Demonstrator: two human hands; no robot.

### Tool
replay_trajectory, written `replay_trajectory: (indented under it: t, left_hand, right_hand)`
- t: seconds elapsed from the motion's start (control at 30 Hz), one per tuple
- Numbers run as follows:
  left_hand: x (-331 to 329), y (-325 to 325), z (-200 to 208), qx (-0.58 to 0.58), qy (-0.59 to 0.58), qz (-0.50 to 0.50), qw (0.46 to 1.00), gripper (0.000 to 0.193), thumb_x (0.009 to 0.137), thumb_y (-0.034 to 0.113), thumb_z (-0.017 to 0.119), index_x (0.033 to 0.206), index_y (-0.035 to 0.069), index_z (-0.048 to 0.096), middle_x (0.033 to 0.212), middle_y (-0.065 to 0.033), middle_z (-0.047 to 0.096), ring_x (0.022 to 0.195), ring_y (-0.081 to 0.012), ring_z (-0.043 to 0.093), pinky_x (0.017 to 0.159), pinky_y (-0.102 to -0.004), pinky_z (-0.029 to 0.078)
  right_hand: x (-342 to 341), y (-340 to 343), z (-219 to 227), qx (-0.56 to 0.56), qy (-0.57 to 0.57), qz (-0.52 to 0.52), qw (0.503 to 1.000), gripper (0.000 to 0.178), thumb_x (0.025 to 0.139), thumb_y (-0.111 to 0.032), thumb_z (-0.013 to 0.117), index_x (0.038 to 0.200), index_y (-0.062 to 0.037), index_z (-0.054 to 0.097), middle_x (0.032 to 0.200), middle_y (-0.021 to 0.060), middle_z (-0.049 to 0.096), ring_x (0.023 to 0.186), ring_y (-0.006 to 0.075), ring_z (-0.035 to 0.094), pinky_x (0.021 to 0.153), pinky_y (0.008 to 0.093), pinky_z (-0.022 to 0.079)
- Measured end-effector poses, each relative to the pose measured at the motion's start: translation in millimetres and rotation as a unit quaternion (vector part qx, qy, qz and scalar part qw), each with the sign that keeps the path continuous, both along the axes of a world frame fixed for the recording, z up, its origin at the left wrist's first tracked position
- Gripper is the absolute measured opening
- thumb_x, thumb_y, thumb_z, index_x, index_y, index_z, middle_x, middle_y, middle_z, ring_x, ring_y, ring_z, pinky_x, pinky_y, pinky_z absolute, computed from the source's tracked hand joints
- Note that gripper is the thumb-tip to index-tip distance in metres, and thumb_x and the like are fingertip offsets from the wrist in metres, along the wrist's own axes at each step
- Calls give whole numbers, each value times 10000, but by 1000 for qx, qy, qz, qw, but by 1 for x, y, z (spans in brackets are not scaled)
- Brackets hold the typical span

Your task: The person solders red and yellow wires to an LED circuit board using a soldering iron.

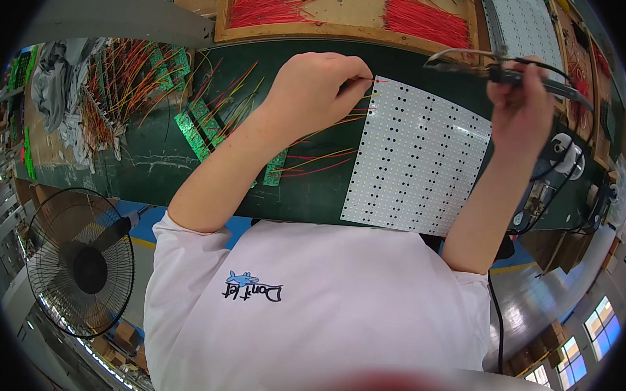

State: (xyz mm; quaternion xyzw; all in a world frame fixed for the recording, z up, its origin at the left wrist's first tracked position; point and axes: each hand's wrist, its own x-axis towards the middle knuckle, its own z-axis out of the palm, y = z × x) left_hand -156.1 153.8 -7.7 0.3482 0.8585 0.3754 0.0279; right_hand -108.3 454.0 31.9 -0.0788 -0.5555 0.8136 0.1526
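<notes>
A white LED panel (417,158) with rows of black dots lies on the green bench (160,160) in front of me. At its far left corner my left hand (315,89) pinches a thin red wire (380,81), whose end rests over the panel's edge. My right hand (521,111) is raised above the panel's far right corner and closed around the black handle of a soldering iron (507,74); a thin curved tube runs along it. Left of the panel, red and yellow wires trail from small green circuit boards (275,166), partly covered by my left forearm.
Beyond the bench is a wooden tray (343,31) with two bundles of red wires (273,6). More wired green boards (167,71) and grey cloth (53,86) lie left. Stacked white panels (527,23) are far right, above bench equipment with cables (540,182). A fan (88,269) stands lower left.
</notes>
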Motion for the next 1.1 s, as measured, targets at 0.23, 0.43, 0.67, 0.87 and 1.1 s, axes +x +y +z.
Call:
replay_trajectory:
  t: [0.23, 0.43, 0.67, 0.87, 1.1]
  left_hand:
    - [-3, -13, -2, -43, -31, 30, 998, 102, 936, 175, 711, 923, 74, 707, 792, -90, 712, 715, -261, 697, 606, -355, 521]
    - [-8, -16, -3, 8, -8, 28, 1000, 101, 945, 182, 706, 923, 84, 714, 726, -65, 683, 655, -222, 669, 592, -324, 506]
    - [-6, -11, -7, -34, -26, 55, 998, 51, 935, 164, 707, 939, 114, 707, 643, -53, 654, 562, -219, 650, 533, -326, 475]
    - [-1, -4, -12, -60, 56, 54, 995, 47, 916, 183, 737, 938, 155, 706, 625, -37, 641, 552, -229, 639, 512, -339, 474]
    - [-1, 0, -13, -68, 72, 42, 994, 52, 908, 185, 744, 930, 166, 702, 635, -25, 648, 565, -229, 643, 520, -341, 481]
  right_hand:
    - [14, -32, -58, -14, -34, 0, 999, 152, 978, -80, 677, 1098, -40, 592, 918, 64, 674, 697, 117, 610, 595, 251, 465]
    - [20, -36, -59, 2, -20, 23, 1000, 176, 974, -64, 671, 1123, -38, 581, 914, 66, 668, 694, 112, 598, 602, 237, 457]
    - [28, -39, -74, -26, -14, -7, 1000, 207, 952, -47, 686, 1127, -25, 577, 915, 75, 666, 714, 117, 609, 624, 242, 473]
    - [31, -44, -75, 86, 9, -12, 996, 206, 939, -36, 710, 1098, -12, 582, 894, 83, 665, 697, 127, 622, 626, 260, 499]
    - [31, -41, -80, 118, 16, 15, 993, 200, 943, -42, 710, 1090, -12, 578, 890, 82, 660, 681, 131, 621, 618, 262, 511]
